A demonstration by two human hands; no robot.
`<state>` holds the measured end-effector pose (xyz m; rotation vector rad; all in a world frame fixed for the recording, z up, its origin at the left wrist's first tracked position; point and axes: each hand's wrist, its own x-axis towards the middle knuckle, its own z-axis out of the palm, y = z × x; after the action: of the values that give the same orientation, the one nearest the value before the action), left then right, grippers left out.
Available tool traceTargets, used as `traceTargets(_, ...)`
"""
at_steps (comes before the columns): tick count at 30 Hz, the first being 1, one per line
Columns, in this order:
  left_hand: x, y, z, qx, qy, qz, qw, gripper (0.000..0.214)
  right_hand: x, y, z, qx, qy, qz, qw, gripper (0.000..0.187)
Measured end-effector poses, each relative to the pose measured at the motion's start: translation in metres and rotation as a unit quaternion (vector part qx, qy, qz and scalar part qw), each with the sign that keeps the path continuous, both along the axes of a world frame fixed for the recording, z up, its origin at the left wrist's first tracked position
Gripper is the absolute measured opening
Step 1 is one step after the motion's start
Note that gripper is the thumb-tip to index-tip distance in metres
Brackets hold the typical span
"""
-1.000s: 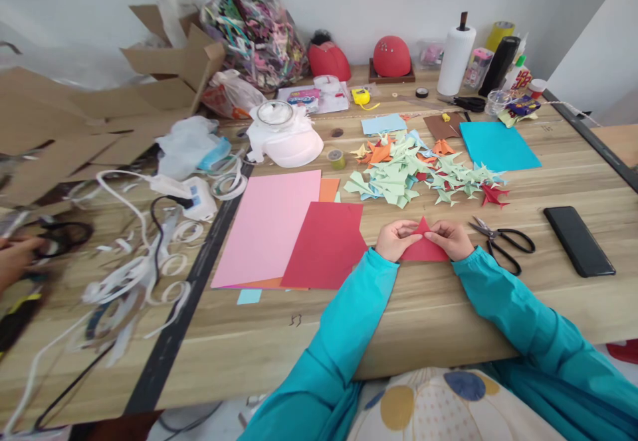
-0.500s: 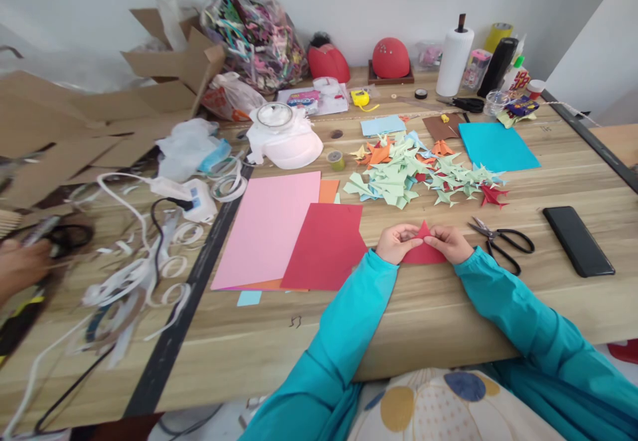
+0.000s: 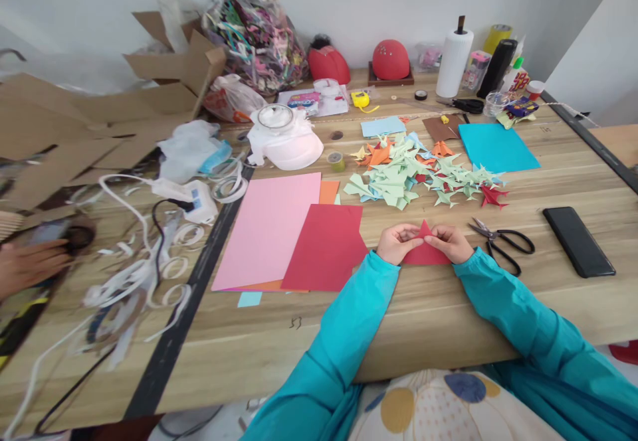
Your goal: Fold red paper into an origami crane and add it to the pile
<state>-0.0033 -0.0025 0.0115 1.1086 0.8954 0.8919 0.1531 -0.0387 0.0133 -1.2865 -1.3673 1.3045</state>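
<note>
Together, in the head view, the left hand [image 3: 393, 244] and right hand [image 3: 452, 244] pinch a folded red paper piece [image 3: 425, 255] between thumbs and fingers — its tip points away from the body, just above or on the wooden table [image 3: 413, 325]; I cannot tell which. Black-handled scissors [image 3: 491, 234] lie splayed beside the right hand, a smartphone [image 3: 578, 242] farther right. Left of the hands, a red sheet [image 3: 323, 248] overlaps a pink sheet [image 3: 272, 228] — folded paper shapes [image 3: 393, 174], mostly pale green, are heaped ahead.
</note>
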Motion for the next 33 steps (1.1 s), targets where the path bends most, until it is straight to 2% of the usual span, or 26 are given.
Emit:
traceTargets(6, -0.0019, 0.0003, 0.0036, -0.021, -0.006, -0.040, 0.999, 0.043, -0.0010, -0.0017, 0.0014, 0.027, -0.047, 0.054, 0.997, 0.038)
traceTargets(9, -0.0034, 0.0016, 0.0033, -0.027, 0.003, -0.061, 0.998, 0.042, -0.0001, -0.0019, 0.0016, 0.022, -0.036, 0.078, 0.996, 0.039)
traceTargets(12, -0.0048, 0.0023, 0.0025, -0.034, -0.003, -0.072, 0.997, 0.042, 0.0010, -0.0020, 0.0026, 0.008, -0.009, 0.073, 0.997, 0.039)
traceTargets(19, -0.0038, -0.0012, 0.0015, -0.005, -0.008, -0.066, 0.998, 0.038, 0.0009, -0.0034, 0.0064, -0.024, 0.031, 0.080, 0.996, 0.036)
traceTargets(27, -0.0004, -0.0018, 0.0003, -0.007, -0.026, -0.021, 0.999, 0.036, 0.0015, -0.0020, -0.0010, -0.038, 0.028, 0.002, 0.999, 0.037)
traceTargets(33, 0.0003, -0.0031, -0.0016, 0.012, -0.018, -0.027, 0.999, 0.030, -0.0002, -0.0019, 0.0051, 0.031, -0.045, 0.075, 0.996, 0.040)
